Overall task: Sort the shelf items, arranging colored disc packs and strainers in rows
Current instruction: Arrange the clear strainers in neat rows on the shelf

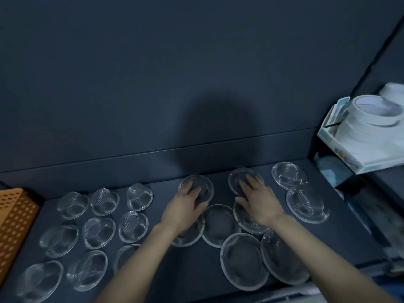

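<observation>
Hands lie flat, fingers spread: left hand [185,204] on one mesh strainer [207,189], right hand [261,201] on the neighbouring strainer [234,179].

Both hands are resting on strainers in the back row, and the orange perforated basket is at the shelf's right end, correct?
Not quite. The head view shows the orange perforated basket at the left end of the shelf, not the right. The left hand and right hand do each rest on a back-row strainer.

Head view, angled down, close.
</observation>
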Demonstrator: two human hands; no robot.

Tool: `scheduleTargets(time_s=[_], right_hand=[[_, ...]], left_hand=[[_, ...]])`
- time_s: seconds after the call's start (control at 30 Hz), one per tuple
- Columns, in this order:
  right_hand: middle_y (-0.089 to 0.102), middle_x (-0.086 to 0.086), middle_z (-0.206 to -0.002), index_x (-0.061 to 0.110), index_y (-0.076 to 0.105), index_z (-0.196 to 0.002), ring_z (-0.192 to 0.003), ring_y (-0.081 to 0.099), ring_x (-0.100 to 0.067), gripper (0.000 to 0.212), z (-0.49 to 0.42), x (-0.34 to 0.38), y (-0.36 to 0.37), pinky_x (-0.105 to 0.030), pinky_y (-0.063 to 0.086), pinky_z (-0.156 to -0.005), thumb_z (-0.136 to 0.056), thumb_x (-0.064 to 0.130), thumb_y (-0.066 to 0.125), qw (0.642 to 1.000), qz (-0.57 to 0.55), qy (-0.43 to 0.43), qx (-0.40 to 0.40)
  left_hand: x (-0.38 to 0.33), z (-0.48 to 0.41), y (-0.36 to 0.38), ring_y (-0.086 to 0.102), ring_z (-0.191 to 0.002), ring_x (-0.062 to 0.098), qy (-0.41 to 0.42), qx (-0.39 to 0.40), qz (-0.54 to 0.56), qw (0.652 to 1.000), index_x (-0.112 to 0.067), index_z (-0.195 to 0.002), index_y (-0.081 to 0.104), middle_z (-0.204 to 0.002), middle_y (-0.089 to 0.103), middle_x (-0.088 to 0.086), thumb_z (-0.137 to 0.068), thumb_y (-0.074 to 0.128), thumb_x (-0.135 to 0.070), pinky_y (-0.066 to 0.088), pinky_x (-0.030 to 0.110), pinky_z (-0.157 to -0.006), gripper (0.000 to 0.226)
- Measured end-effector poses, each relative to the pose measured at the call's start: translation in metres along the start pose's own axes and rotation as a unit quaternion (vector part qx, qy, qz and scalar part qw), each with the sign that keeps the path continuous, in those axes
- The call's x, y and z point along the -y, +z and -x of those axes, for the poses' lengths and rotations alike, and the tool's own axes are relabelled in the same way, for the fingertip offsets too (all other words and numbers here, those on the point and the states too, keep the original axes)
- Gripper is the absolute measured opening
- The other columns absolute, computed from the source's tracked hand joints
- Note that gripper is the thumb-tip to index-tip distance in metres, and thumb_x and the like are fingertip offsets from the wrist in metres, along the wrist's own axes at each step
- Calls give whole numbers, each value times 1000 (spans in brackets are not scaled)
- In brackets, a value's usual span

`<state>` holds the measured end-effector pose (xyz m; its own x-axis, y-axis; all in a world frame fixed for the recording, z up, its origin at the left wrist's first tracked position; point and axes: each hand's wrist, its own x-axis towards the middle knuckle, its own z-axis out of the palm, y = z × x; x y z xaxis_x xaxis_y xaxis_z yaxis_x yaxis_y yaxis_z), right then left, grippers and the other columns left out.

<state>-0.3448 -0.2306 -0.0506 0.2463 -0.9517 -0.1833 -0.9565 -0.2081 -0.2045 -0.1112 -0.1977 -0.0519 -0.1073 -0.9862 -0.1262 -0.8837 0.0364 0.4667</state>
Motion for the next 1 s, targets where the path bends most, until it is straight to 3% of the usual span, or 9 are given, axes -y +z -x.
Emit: scheduleTargets(time_s=[0.37, 0.53, 0.67, 0.77, 1.0], right_hand=[[11, -6, -159, 21, 27, -147, -146, 4, -27, 62, 9, -21, -7, -45, 18, -117, -95, 50, 42, 999, -40, 20, -10], [23, -13, -154, 18, 32, -146, -142, 21, -28, 69, 37, -23, -7, -35, 24, -115, -88, 45, 58, 997, -77, 16, -27], [46, -9, -136, 18, 45, -135, -124, 45, -28, 58, 55, -24, -7, -30, 38, -103, -84, 38, 63, 994, -98, 23, -32], [53, -8, -125, 17, 49, -131, -116, 49, -27, 53, 64, -25, -9, -29, 41, -97, -83, 36, 63, 995, -92, 27, -34], [55, -11, -114, 15, 51, -127, -109, 51, -29, 48, 73, -26, -15, -31, 45, -89, -84, 34, 61, 992, -103, 56, -43]], left_hand=[[-30, -8, 8, 10, -146, 17, 24, 31, -12, 999, -19, -148, 27, -160, 6, 3, -95, 44, -46, 23, 32, -115, 62], [-37, 7, 11, 29, -140, 19, 78, -30, -2, 996, -17, -139, 44, -153, 28, 2, -91, 55, -42, 31, 31, -111, 56], [-36, 22, 14, 43, -127, 14, 123, -3, -8, 992, -20, -133, 51, -135, 49, -4, -84, 62, -44, 35, 28, -106, 56], [-35, 30, 19, 41, -127, 12, 135, 39, -26, 990, -20, -134, 50, -136, 47, -5, -80, 66, -45, 31, 25, -108, 61], [-37, 35, 21, 40, -127, 13, 130, 41, -37, 990, -20, -134, 49, -136, 45, -5, -81, 66, -34, 29, 22, -108, 58]])
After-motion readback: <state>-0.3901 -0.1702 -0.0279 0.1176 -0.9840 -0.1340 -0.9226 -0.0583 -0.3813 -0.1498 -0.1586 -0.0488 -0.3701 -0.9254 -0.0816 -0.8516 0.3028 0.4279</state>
